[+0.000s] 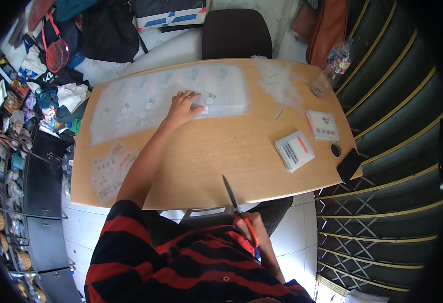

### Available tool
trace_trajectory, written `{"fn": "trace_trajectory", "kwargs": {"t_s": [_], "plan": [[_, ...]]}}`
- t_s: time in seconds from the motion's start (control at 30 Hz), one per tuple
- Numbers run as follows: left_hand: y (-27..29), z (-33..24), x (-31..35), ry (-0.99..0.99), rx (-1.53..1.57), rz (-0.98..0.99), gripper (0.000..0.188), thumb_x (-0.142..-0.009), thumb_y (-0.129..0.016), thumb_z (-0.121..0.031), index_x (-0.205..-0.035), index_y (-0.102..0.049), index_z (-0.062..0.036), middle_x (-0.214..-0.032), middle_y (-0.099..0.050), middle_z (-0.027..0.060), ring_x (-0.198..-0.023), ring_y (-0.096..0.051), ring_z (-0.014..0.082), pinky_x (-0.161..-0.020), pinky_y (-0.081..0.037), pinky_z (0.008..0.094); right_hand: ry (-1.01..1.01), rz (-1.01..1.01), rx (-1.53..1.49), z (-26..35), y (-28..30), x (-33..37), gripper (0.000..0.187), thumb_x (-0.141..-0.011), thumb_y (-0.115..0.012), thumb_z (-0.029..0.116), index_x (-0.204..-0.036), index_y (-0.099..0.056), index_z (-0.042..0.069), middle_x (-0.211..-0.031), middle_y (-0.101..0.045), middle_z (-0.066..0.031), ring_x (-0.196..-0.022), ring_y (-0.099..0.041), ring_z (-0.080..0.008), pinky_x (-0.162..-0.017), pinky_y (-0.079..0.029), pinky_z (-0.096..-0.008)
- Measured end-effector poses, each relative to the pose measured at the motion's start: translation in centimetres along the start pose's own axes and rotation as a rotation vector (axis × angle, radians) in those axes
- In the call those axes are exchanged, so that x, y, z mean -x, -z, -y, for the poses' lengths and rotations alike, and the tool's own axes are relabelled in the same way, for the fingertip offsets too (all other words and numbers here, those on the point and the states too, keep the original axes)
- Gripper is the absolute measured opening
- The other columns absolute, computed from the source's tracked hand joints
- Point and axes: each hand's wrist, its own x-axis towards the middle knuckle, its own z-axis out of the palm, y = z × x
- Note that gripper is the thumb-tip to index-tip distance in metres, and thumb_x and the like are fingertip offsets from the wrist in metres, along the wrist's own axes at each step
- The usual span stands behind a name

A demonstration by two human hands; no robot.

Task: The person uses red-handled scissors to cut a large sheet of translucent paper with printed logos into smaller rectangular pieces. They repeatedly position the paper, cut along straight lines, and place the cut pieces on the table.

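A long translucent plastic sheet [171,83] with faint printed panels lies along the far side of the wooden table [211,151]. My left hand [183,107] rests on its near edge, fingers spread and pressing down, with nothing in its grasp. Close to my body, past the table's front edge, my right hand [251,224] is closed round the orange handles of a pair of scissors [230,191]. Their dark blades point up and away over the tabletop and look closed together. Loose printed plastic pieces [111,169] lie to the left of my left forearm.
Two stacks of printed cards or packets, one nearer [294,150] and one farther [322,125], sit on the right. By them are a tape roll [335,149], a dark phone [349,165] and clear scraps [279,83]. A plastic bottle [322,83] stands at the right edge; a chair [237,33] is behind.
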Motion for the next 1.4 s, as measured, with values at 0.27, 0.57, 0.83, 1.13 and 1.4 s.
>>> {"fn": "trace_trajectory", "kwargs": {"t_s": [0.27, 0.57, 0.83, 1.13, 1.4], "plan": [[0.2, 0.8, -0.7, -0.045, 0.15, -0.04, 0.025, -0.086, -0.069, -0.029, -0.103, -0.073, -0.0111, -0.108, -0.067, 0.0087, -0.098, -0.056, 0.0349, -0.085, -0.047, 0.0418, 0.041, 0.018, 0.03, 1.0, -2.7, 0.7, 0.058, -0.095, -0.053, 0.05, -0.07, -0.061, -0.002, -0.046, -0.046, -0.0001, -0.039, -0.043, -0.0079, -0.039, -0.032, -0.0264], [0.4, 0.9, -1.7, 0.201, 0.179, -0.155, 0.013, -0.091, -0.056, -0.013, -0.096, -0.067, -0.0079, -0.096, -0.068, 0.0148, -0.086, -0.062, 0.0417, -0.079, -0.049, 0.0476, -0.05, -0.012, 0.024, 1.5, -2.2, 1.5, 0.055, -0.096, -0.054, 0.046, -0.072, -0.061, -0.003, -0.048, -0.049, -0.0013, -0.041, -0.047, -0.0088, -0.041, -0.036, -0.0257], [18.9, 1.5, -3.2, -0.174, -0.055, -0.79, 0.008, -0.091, -0.058, -0.009, -0.097, -0.061, -0.005, -0.083, -0.065, 0.0207, -0.075, -0.063, 0.0428, -0.062, -0.049, 0.0462, 0.102, -0.095, -0.038, 2.8, -1.3, 1.3, 0.046, -0.084, -0.072, 0.043, -0.075, -0.06, -0.001, -0.057, -0.056, -0.0029, -0.05, -0.052, -0.0108, -0.048, -0.041, -0.0271], [34.5, -5.5, 1.9, -0.476, -0.472, -1.129, 0.011, -0.093, -0.065, -0.012, -0.101, -0.07, -0.0064, -0.08, -0.07, 0.0075, -0.062, -0.061, 0.0086, -0.057, -0.049, 0.024, 0.24, -0.201, -0.239, 7.5, 1.5, -3.2, 0.048, -0.081, -0.077, 0.041, -0.084, -0.052, 0.0, -0.067, -0.048, -0.0004, -0.047, -0.049, -0.0068, -0.041, -0.037, -0.0205], [39.4, -10.7, 4.7, -0.413, -0.623, -1.099, 0.01, -0.09, -0.06, -0.005, -0.093, -0.061, 0.0042, -0.084, -0.063, 0.0149, -0.07, -0.059, 0.0203, -0.065, -0.046, 0.028, 0.201, -0.11, -0.265, 8.3, -0.3, -3.8, 0.052, -0.08, -0.076, 0.049, -0.083, -0.053, 0.003, -0.063, -0.048, 0.0026, -0.046, -0.045, -0.0048, -0.041, -0.033, -0.021]]}}
